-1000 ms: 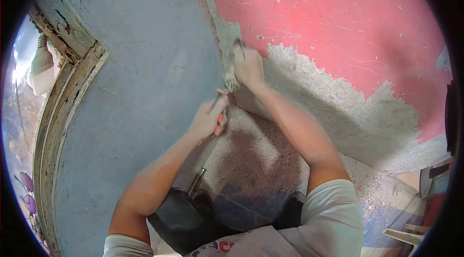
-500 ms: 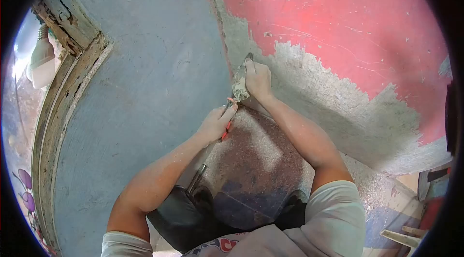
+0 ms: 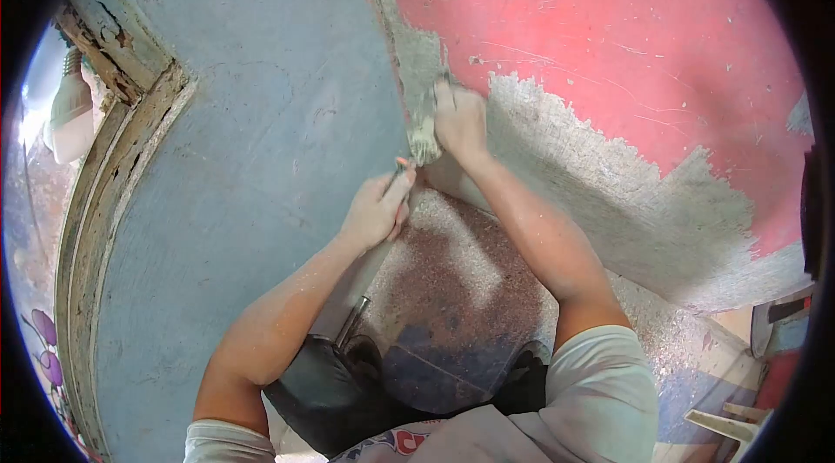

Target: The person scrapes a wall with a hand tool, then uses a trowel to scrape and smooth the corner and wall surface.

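Observation:
My right hand is closed around a brush with a dark handle end and a pale, mottled, flared lower end. The brush lies against the grey strip of wall along the inside corner, its lower end pointing down. Just below and to the left, my left hand grips a slim tool with a dark shaft and an orange-red tip; most of it is hidden in the fingers. The tip sits close to the brush's lower end, at the bottom of the corner.
On the left is a blue-grey wall with a worn wooden frame and a light bulb. A red wall with bare grey patches rises on the right. Debris covers the floor; a metal tube stands by my leg.
Both hands have shifted slightly up and left in the view, along with their tools. The red handle below my left hand is now hidden.

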Tool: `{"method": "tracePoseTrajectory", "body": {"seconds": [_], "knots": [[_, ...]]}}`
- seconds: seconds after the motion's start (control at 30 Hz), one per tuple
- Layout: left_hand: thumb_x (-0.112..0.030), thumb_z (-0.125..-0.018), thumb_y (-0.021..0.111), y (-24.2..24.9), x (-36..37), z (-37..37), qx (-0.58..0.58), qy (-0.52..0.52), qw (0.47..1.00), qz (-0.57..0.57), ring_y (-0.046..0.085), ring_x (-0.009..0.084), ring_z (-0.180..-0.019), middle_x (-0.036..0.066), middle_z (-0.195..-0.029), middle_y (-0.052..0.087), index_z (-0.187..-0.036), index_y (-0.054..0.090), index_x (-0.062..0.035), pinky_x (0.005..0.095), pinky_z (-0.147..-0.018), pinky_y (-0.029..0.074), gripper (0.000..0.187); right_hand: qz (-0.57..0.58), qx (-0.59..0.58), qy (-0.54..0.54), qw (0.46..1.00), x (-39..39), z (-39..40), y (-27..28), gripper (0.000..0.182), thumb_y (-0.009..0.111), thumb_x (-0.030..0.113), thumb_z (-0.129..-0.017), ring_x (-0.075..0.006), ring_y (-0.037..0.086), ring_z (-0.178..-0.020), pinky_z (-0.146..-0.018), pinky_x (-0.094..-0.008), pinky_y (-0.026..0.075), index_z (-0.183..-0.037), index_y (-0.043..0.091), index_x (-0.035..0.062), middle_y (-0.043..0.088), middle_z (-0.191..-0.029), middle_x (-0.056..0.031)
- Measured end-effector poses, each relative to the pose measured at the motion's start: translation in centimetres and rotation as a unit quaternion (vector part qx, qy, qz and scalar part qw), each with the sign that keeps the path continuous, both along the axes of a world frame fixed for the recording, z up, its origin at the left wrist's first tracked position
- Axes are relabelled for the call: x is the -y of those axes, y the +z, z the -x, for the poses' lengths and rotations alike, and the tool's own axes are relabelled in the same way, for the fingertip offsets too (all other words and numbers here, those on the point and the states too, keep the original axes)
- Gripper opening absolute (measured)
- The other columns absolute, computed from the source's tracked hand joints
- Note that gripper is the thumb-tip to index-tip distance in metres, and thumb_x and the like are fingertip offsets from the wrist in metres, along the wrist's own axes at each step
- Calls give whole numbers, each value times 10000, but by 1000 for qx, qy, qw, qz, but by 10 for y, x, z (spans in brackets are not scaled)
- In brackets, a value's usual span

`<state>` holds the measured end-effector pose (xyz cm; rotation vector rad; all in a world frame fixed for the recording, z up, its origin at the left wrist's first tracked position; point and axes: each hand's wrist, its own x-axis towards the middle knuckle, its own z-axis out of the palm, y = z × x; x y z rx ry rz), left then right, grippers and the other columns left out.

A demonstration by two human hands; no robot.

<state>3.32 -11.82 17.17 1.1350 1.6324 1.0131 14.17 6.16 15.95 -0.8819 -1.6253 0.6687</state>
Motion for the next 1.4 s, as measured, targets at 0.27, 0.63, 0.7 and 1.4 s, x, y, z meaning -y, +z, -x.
{"method": "tracePoseTrajectory", "body": {"seconds": [0.27, 0.63, 0.7, 1.4], "knots": [[-511, -1091, 512, 13, -5, -4, 42, -4, 999, -12, 433, 105, -408, 8, -611, 504, -863, 518, -81, 282, -401, 328, 487, -18, -3, -11, 1000, -1, -2, 24, 527, 489, 352, -1043, -533, 661, -853, -793, -588, 486, -792, 696, -62, 655, -835, -342], [-548, -1076, 526, 23, -5, 3, 72, -8, 997, -34, 419, 100, -401, 12, -609, 498, -896, 512, -91, 266, -395, 322, 492, -8, 20, -15, 1000, -3, -2, 51, 517, 473, 333, -1023, -530, 673, -885, -846, -578, 498, -801, 719, -63, 667, -848, -339], [-531, -1079, 528, 8, 0, 5, 62, -10, 998, 12, 423, 98, -398, 11, -602, 501, -861, 506, -95, 270, -397, 322, 488, 5, 39, -16, 999, 2, -1, 12, 523, 468, 333, -1022, -530, 673, -889, -852, -576, 500, -792, 717, -64, 670, -853, -337], [-538, -1076, 537, 25, -11, 1, 85, 2, 995, -48, 431, 98, -391, 10, -600, 519, -865, 499, -99, 274, -389, 326, 488, 14, 21, 3, 1000, -8, -2, 67, 506, 493, 336, -1023, -528, 679, -900, -878, -578, 502, -844, 738, -69, 668, -854, -349]]}}
